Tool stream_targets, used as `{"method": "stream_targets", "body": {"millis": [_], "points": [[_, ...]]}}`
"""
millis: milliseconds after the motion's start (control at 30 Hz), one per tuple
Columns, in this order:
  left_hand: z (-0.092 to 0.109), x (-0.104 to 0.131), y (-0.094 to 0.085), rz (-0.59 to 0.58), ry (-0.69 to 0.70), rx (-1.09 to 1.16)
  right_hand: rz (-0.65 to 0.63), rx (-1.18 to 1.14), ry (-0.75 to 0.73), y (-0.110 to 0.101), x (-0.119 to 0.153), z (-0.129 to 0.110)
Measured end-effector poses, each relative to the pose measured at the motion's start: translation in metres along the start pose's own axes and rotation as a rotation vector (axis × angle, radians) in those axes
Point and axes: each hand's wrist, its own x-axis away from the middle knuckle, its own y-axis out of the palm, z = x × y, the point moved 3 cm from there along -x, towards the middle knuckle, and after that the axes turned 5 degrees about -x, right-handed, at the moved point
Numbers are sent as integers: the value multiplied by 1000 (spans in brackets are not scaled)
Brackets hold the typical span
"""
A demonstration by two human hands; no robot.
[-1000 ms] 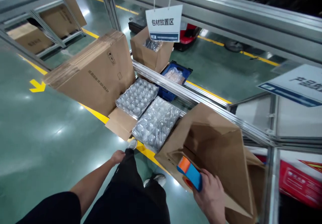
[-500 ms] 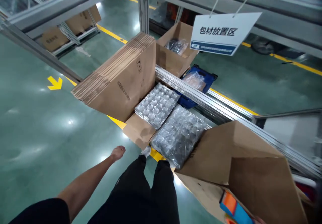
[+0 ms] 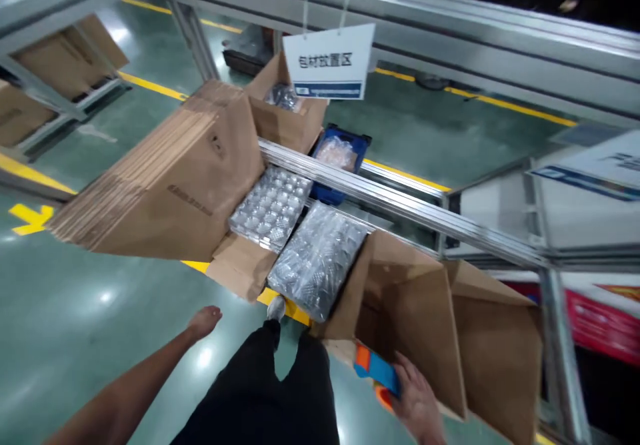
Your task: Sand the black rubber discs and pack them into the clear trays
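Note:
In the head view, my right hand (image 3: 416, 398) is wrapped round a blue and orange tape dispenser (image 3: 377, 369), held at the near edge of an open cardboard box (image 3: 407, 298). My left hand (image 3: 204, 323) hangs over the green floor with its fingers curled in, and no object shows in it. Nearest to it is a cardboard flap (image 3: 240, 265) under a clear plastic tray stack (image 3: 273, 206). Beside that lies a plastic-wrapped pack of trays (image 3: 320, 258), between the tray stack and the open box.
Flattened cartons (image 3: 175, 178) stand upright at the left. A metal rail (image 3: 350, 185) runs behind the trays, with a blue crate (image 3: 327, 193) and another open carton (image 3: 285, 125) beyond it. A white sign (image 3: 330, 65) hangs from the upper beam. A second open box (image 3: 495, 345) stands at right.
The view has swung right, so the cartons and trays sit further left. My right hand and the tape dispenser have come more fully into view. A second sign shows at right.

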Motion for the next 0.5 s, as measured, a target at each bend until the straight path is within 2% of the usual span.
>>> {"method": "stream_targets", "body": {"millis": [100,167,200,267,333,433,500], "points": [[51,-26,-8,0,22,65,-49,-89,8,19,21,2],[92,-35,-1,7,59,87,-27,-135,55,25,39,12],[114,-36,9,4,83,91,4,-150,90,26,47,20],[162,-31,42,-28,143,87,92,-166,169,22,57,43],[210,-20,89,-85,210,73,192,-162,263,15,57,76],[273,0,168,-165,279,30,297,-145,407,14,39,133],[305,8,212,-198,280,-10,307,-147,475,24,23,166]]}}
